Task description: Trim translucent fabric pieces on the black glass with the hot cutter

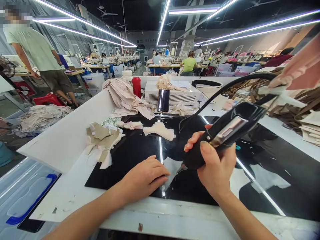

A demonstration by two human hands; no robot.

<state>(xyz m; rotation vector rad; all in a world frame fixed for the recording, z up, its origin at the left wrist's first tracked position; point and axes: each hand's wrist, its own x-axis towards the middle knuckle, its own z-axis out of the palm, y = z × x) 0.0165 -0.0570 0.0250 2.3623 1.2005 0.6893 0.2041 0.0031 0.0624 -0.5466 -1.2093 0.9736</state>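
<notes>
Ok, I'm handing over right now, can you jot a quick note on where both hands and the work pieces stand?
Right hand: closed grip on the black corded handheld tool, tip angled down at the black glass worktop.
Left hand: flat on the worktop, fingers beside the tool tip; what lies under them is lost in the reflections.
Pieces: a tied bundle of beige fabric cutouts at far left, two loose cream pieces behind the hands.
Done: cannot tell.
Left: the bundle is tied and untouched.
</notes>
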